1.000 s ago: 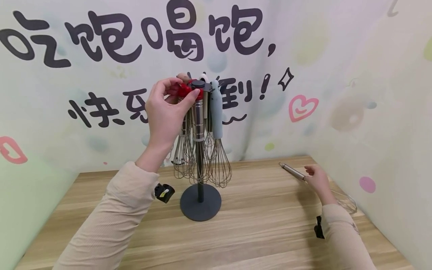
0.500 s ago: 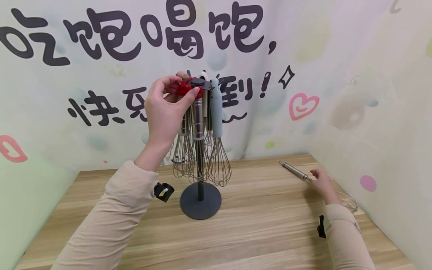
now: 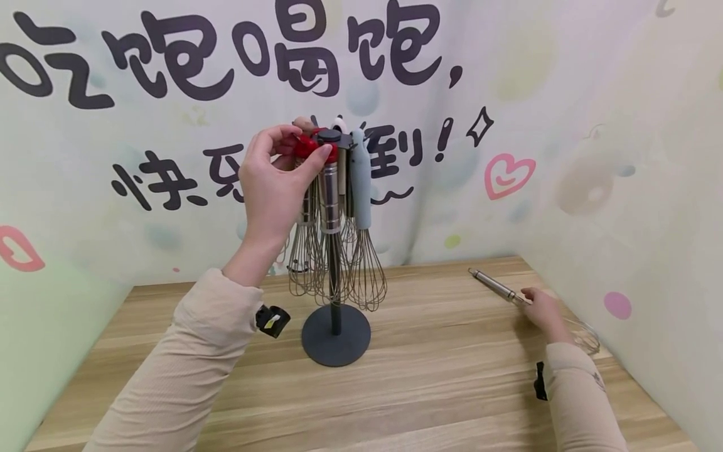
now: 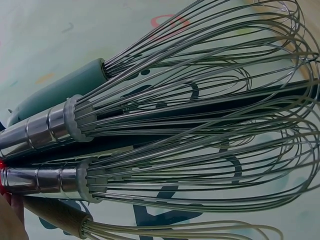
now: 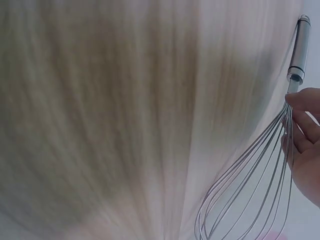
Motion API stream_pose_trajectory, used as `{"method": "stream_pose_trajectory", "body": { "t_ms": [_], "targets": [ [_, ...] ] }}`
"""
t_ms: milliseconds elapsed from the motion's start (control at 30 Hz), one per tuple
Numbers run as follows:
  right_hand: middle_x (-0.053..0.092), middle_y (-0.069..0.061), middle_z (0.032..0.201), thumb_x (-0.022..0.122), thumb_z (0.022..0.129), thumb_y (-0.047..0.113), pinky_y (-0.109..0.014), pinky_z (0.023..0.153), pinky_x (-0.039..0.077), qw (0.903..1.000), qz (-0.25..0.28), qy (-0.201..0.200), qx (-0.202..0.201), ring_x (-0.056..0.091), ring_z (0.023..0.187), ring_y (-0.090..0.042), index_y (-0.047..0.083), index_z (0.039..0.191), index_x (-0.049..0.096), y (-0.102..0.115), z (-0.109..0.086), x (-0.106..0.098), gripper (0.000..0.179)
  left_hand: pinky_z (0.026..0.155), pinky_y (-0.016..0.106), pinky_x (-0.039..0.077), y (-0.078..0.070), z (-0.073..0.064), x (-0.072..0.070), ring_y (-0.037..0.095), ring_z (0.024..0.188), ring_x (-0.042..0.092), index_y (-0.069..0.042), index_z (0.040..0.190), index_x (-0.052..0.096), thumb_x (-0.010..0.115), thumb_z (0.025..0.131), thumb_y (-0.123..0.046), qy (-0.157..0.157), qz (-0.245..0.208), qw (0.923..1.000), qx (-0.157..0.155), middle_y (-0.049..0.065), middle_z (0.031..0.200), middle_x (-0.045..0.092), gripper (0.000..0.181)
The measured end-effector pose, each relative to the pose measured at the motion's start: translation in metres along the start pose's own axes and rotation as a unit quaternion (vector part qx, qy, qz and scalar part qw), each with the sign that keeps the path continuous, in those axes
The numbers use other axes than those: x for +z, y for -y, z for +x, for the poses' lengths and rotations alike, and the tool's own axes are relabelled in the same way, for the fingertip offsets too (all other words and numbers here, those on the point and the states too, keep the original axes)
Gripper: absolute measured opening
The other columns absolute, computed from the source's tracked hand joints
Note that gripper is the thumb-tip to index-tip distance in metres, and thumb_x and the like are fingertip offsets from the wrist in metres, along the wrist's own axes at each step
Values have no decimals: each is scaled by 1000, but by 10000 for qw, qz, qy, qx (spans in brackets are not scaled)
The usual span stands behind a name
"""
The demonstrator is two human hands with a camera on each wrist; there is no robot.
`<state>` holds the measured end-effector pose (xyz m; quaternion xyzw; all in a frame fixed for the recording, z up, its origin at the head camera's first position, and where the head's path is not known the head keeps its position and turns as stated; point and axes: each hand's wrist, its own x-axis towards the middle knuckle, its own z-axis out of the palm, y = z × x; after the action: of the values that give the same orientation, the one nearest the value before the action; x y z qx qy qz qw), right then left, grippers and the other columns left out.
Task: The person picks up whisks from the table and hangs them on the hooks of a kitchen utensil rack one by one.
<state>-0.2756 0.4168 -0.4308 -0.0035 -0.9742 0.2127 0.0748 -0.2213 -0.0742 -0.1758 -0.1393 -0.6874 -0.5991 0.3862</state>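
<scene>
A dark rotating-style stand (image 3: 336,336) carries several hanging whisks, wire loops downward. My left hand (image 3: 273,179) grips the red top ends of two whisks with ringed metal handles, the nearer being a red-topped whisk (image 3: 330,194). Beside them hangs a whisk with a pale blue handle (image 3: 362,182). At the table's right, my right hand (image 3: 545,311) pinches a metal whisk (image 3: 492,286) at its neck, between handle and wires. In the right wrist view the thumb and fingers close around that whisk's neck (image 5: 292,85). Its wire loops are partly hidden by the hand in the head view.
The wooden table (image 3: 429,358) meets a printed wall (image 3: 542,113) at the back and right. A brown handle (image 4: 60,216) and a green-looking handle (image 4: 65,90) of other hanging whisks show in the left wrist view.
My right hand has slid right and slightly down, from near the handle's end to the whisk's neck, and its fingers have closed there. My left hand keeps its hold at the stand's top.
</scene>
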Motion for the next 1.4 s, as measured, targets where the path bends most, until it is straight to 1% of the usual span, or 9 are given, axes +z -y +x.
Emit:
{"method": "stream_pose_trajectory", "body": {
  "t_ms": [100,300,433,700,867,967,1100,1233,1400],
  "targets": [
    [59,-39,107,49,75,-5,-58,85,47,10000,29,62,17,56,100,-54,-21,116,48,2,0,-1,44,87,19,55,0,0,0,4,89,54,5,113,58,77,80,-15,-5,3,10000,-12,10,112,58,42],
    [62,-36,103,56,81,-1,-49,78,49,9999,119,39,95,60,91,-47,-20,114,51,5,-1,0,39,87,19,55,0,0,0,5,88,55,5,113,58,77,80,-15,-2,-78,10000,-34,10,112,57,42],
    [63,-35,102,60,81,0,-44,74,50,9997,154,64,169,61,89,-44,-18,112,53,5,-1,1,37,87,19,55,0,0,-1,5,89,55,5,113,58,77,80,-15,1,-90,9999,-75,9,112,57,43],
    [66,-31,99,66,83,6,-40,71,50,9991,118,140,383,63,86,-39,-13,108,60,8,-1,3,32,88,19,55,-1,-1,-2,5,89,54,5,113,58,77,80,-15,-7,-97,9999,-104,9,111,57,42],
    [69,-26,92,69,82,10,-36,67,48,9994,1,239,267,63,77,-31,-9,102,66,12,-1,3,28,87,19,55,-1,-1,-2,4,88,54,5,113,58,77,80,-15,-23,-84,9999,-77,9,112,57,42],
    [69,-24,91,69,82,11,-35,66,47,9992,-46,301,256,62,76,-28,-7,100,68,14,-1,3,26,86,19,55,-1,-1,-3,5,88,54,4,113,58,77,80,-15,-28,-87,9999,-100,9,112,57,42],
    [69,-24,92,68,82,10,-35,67,47,9990,-24,368,238,61,76,-26,-8,99,68,17,0,4,24,86,18,55,-1,-1,-3,5,88,54,4,113,58,77,80,-15,-31,-99,9999,-132,9,111,57,42],
    [70,-23,90,68,83,8,-36,67,47,9993,-38,355,100,61,74,-23,-9,95,67,19,1,7,21,86,19,55,-1,0,-2,5,88,54,4,113,58,77,80,-16,4,-111,9999,-116,8,111,57,43],
    [69,-21,85,67,82,8,-32,64,44,9995,20,319,-3,58,70,-18,-8,93,67,19,3,12,19,87,19,55,-1,0,-1,5,88,55,5,113,58,77,80,-15,36,-94,9999,-91,9,111,57,43]
  ]
}}
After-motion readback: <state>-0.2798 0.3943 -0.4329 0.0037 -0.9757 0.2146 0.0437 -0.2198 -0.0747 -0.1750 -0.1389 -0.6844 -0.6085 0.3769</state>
